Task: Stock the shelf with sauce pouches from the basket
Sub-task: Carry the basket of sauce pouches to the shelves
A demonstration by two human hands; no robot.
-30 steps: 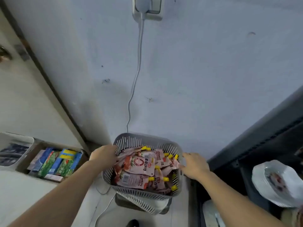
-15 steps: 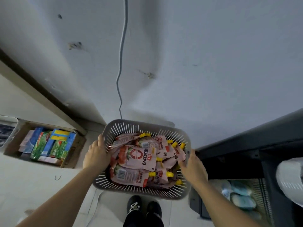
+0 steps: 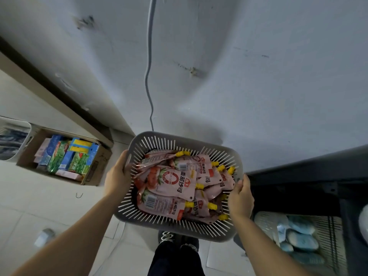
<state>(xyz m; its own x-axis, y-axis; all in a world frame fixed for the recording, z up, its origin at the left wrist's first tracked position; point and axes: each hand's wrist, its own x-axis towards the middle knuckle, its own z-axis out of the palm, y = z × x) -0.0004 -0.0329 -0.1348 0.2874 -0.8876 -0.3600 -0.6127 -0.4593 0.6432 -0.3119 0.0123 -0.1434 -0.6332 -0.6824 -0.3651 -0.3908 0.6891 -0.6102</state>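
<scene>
Stocking looked barely begun: the left hand (image 3: 117,176) and right hand (image 3: 241,198) each gripped a side rim of the grey slotted basket (image 3: 179,139), carried above the floor and full of tomato sauce pouches (image 3: 171,181), none visibly shelved.

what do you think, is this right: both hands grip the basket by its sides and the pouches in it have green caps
Not quite: the caps are yellow, not green, as the head view shows. The rest holds: the left hand and right hand grip the basket by its sides, with the pouches in it.
</scene>
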